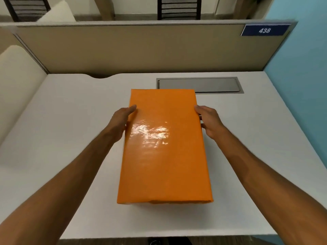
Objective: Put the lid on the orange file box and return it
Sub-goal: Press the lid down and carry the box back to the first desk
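The orange file box [164, 160] stands lengthwise in the middle of the white desk [70, 131], with its glossy orange lid covering the top. My left hand [120, 119] presses against the box's left side near the far end, thumb on the lid's edge. My right hand [208, 121] grips the right side at the same height, thumb on the top edge and fingers down the side. The box body under the lid is hidden from above.
A grey cable hatch [200, 85] is set into the desk just behind the box. A beige partition [141, 48] closes the back, with a blue "438" sign [264, 30] at its right. A blue wall [304, 85] runs along the right; the desk's front edge is near me.
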Available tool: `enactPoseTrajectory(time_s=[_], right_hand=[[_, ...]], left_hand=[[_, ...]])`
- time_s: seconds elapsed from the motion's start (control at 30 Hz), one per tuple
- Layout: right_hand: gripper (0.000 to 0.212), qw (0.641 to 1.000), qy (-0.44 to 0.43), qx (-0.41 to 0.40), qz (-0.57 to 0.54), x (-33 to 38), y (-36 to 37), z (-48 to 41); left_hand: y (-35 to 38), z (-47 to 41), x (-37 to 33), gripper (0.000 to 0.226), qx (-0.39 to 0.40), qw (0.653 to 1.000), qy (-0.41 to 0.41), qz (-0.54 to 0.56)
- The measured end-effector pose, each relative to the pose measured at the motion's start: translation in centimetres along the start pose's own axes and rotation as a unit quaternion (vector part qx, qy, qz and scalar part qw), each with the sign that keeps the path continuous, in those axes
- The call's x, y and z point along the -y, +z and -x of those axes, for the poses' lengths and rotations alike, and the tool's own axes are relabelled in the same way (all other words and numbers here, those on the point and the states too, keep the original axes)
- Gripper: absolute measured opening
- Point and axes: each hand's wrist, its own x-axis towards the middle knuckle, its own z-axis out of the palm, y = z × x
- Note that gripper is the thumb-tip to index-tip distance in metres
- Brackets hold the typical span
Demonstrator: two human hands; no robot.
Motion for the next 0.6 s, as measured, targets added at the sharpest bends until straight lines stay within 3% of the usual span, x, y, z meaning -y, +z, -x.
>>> enactPoseTrajectory(time_s=[0.23, 0.43, 0.6], right_hand=[[0.019, 1.0, 0.001, 0.001, -0.018, 1.5, 0.4, -4.6], [0.037, 0.999, 0.006, -0.04, 0.009, 1.3, 0.5, -6.3], [0.021, 0.998, 0.014, -0.067, 0.015, 1.0, 0.9, -7.0]], left_hand=[[0.6, -3.3, -1.9, 0.035, -0.049, 0.999, 0.002, -0.007], [0.6, -4.6, -1.5, 0.043, -0.09, 0.996, 0.009, -0.013], [0.8, -4.9, -1.3, 0.049, -0.124, 0.992, 0.0, -0.002]])
